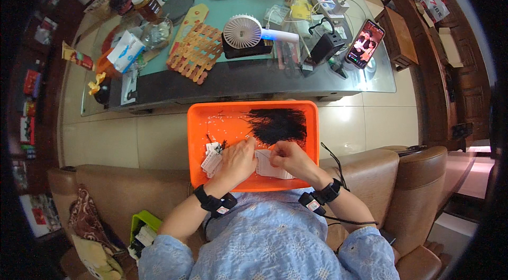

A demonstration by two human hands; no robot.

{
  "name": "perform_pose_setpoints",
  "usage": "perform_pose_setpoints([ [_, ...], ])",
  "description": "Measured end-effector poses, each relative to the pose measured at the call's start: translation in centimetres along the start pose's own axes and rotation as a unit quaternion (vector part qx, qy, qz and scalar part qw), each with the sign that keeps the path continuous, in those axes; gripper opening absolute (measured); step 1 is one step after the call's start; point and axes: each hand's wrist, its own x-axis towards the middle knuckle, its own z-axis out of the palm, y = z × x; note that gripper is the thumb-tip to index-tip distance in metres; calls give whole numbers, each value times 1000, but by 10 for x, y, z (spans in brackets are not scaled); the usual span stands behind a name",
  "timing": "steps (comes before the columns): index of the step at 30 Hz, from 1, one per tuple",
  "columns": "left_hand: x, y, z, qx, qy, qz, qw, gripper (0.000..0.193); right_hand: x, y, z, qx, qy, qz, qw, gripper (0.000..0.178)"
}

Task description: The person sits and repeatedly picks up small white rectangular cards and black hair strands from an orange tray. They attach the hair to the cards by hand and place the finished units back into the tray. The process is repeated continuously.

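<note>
Wispy black strands [280, 125] lay matted in a smooth orange tray [312, 142], beyond both hands. Flat, pale rectangular cards [269, 170] sat under the right hand [290, 157], just beside the left hand [239, 159]. Both hands were curled, fingers mostly folded (whether either pinched anything, I couldn't tell).
</note>
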Motion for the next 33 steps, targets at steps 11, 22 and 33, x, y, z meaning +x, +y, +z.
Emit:
perform_pose_setpoints([
  [11,-7,-8,-6,-30,30,9,999,28,4,2,5,-11,5,-23,1000,9],
  [22,-7,-27,-13,-382,-60,-45,921,14,-6,2,7,47,32,-26,998,10],
  [33,-20,-10,-25,-401,157,-24,902,16,-19,-15,24,98,52,-47,993,8],
])
